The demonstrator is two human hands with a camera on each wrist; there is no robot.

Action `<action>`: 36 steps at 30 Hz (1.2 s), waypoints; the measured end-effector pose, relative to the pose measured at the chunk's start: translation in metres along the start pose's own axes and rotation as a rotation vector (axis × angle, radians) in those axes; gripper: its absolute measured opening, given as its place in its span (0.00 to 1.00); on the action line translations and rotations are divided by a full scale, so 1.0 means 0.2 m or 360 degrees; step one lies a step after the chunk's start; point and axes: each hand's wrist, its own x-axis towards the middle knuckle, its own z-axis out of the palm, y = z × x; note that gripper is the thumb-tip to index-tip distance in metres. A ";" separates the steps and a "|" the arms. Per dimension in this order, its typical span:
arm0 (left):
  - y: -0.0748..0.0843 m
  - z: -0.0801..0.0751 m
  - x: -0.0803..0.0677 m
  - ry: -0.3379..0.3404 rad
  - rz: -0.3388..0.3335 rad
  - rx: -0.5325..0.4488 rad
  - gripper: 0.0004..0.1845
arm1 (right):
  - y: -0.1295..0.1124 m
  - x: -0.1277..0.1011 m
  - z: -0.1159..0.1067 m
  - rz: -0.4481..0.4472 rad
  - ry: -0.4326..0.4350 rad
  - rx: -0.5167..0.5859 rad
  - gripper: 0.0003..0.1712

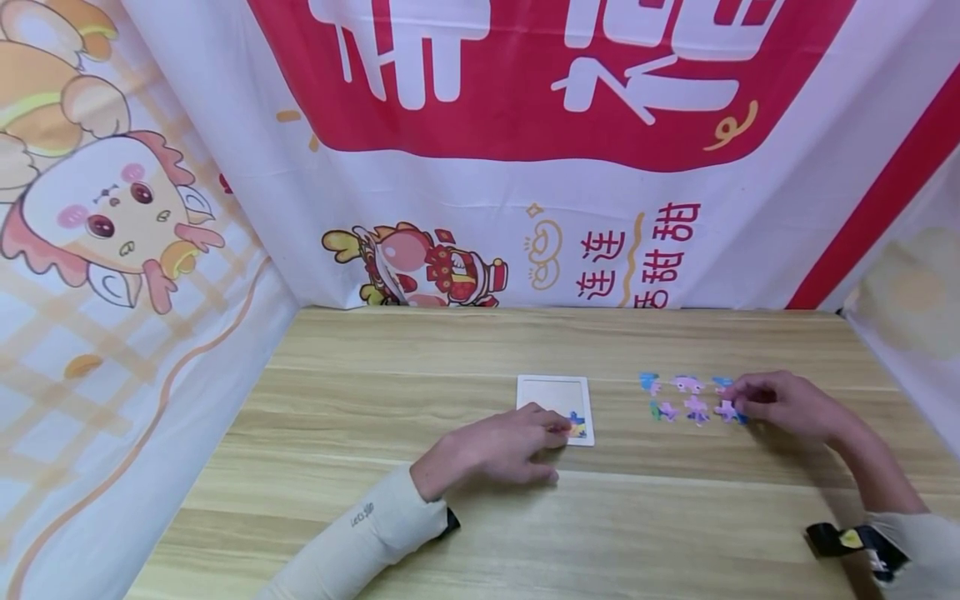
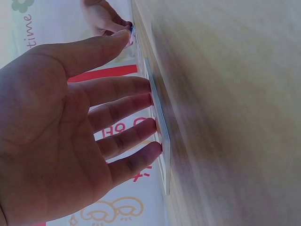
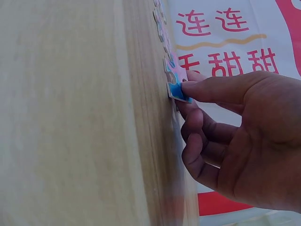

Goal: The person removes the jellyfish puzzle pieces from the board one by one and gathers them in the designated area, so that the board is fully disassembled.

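Right hand (image 1: 780,404) pinches a puzzle piece (image 3: 178,89) at frame right; lift it cleanly while the spread left hand (image 1: 498,446) steadies the white tray (image 1: 555,392)

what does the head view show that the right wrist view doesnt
Only the head view shows the left hand resting straight fingers on the white puzzle tray, one piece set in its corner, and the whole cluster of loose pieces. Only the right wrist view shows up close the thumb and finger pinching a blue and pink piece at the table surface. Both share the right hand, the wooden table and the banner.
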 end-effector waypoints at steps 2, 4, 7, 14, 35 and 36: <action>0.00 0.00 0.00 0.0001 -0.0003 0.0005 0.31 | 0.00 0.00 0.00 0.0013 0.0003 -0.0028 0.11; 0.00 0.00 0.00 0.0000 -0.0007 0.0006 0.31 | 0.00 0.00 0.00 0.0009 0.0004 -0.0047 0.10; 0.00 0.00 0.00 0.0002 -0.0009 0.0007 0.31 | 0.00 0.00 0.00 0.0014 0.0012 -0.0064 0.10; 0.00 0.00 0.00 0.0006 -0.0007 0.0004 0.31 | 0.00 0.00 0.01 0.0068 0.0005 -0.0054 0.11; 0.02 0.00 -0.01 -0.0051 -0.0053 -0.0020 0.37 | -0.17 0.07 0.02 0.0005 0.0015 -0.0065 0.15; 0.02 -0.01 -0.02 -0.0052 -0.0050 -0.0016 0.37 | -0.19 0.07 0.02 -0.0010 0.0008 -0.0055 0.15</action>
